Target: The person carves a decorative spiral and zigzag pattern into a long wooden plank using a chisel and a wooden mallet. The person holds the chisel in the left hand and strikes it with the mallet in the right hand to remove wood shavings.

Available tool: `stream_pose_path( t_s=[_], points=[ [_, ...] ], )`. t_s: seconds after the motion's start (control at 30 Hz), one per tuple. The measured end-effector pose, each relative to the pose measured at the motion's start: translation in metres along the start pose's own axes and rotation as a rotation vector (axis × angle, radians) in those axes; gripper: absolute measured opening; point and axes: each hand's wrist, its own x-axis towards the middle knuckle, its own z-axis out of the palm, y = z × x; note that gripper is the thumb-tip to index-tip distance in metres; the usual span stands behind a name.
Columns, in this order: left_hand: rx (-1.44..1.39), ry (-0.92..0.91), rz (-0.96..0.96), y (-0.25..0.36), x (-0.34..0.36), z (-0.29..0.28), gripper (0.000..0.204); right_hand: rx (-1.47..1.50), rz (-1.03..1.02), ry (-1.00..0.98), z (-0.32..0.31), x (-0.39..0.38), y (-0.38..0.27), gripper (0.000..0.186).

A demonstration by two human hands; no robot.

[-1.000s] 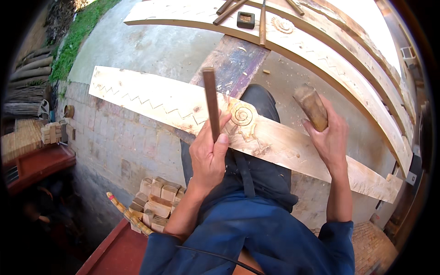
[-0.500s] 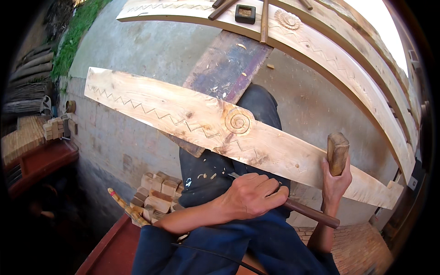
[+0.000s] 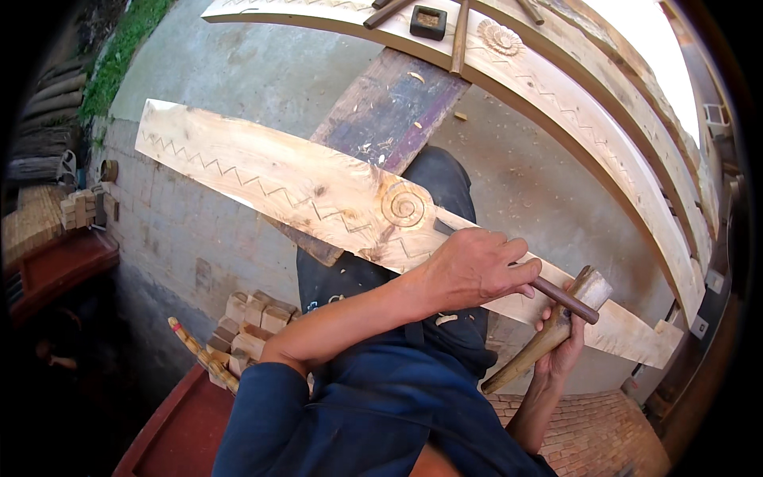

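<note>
A long pale wooden board [image 3: 262, 159] lies slanting over my legs and a plank, with a zigzag line along it and a spiral [image 3: 404, 204] cut near its middle. My left hand [image 3: 477, 272] is closed round a chisel [image 3: 548, 288] with a dark brown handle. The chisel's blade end meets the board just right of the spiral; my hand partly hides it. My right hand [image 3: 562, 350] grips a wooden mallet [image 3: 531, 354], its head up by the chisel's butt and its handle slanting down left. Whether mallet and chisel touch, I cannot tell.
Another carved beam [image 3: 548, 87] arcs across the far side, bearing a black square box [image 3: 427, 22], tool handles and a raised flower carving. A stained plank [image 3: 381, 103] with shavings runs under my board. Stacked wood blocks [image 3: 258, 318] and a red surface [image 3: 171, 433] lie at lower left.
My left hand has risen up and right from below the board, bringing the chisel onto it beside the spiral. The mallet has tilted, its handle now showing. The view has shifted slightly.
</note>
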Motion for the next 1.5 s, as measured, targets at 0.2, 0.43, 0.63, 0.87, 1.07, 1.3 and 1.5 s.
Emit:
stream_pose_path(
  t_s=[0.2,0.43,0.63,0.87,1.07,1.3,1.5],
  points=[
    [0.023,0.006,-0.047,-0.008,-0.004,0.007,0.032,-0.206,-0.065,-0.03,0.007,0.0,0.003,0.045],
    [0.012,-0.021,-0.055,-0.008,-0.005,0.007,0.032,-0.22,-0.058,-0.002,0.009,0.001,0.003,0.046],
    [-0.003,-0.001,-0.064,-0.01,-0.005,0.011,0.031,-0.255,-0.072,0.032,0.011,-0.001,-0.001,0.044],
    [-0.013,0.035,-0.065,-0.011,-0.005,0.011,0.032,-0.301,-0.344,0.353,0.002,0.009,-0.037,0.049],
    [-0.013,0.05,-0.055,-0.013,-0.006,0.012,0.033,-1.011,-0.616,0.431,0.03,-0.007,-0.014,0.071],
    [0.001,0.061,-0.06,-0.013,-0.009,0.011,0.033,-0.684,-0.57,0.594,0.02,-0.007,-0.042,0.053],
    [-0.003,0.005,-0.059,-0.012,-0.007,0.009,0.035,-0.916,-0.518,0.391,0.015,-0.014,-0.004,0.078]
  ],
)
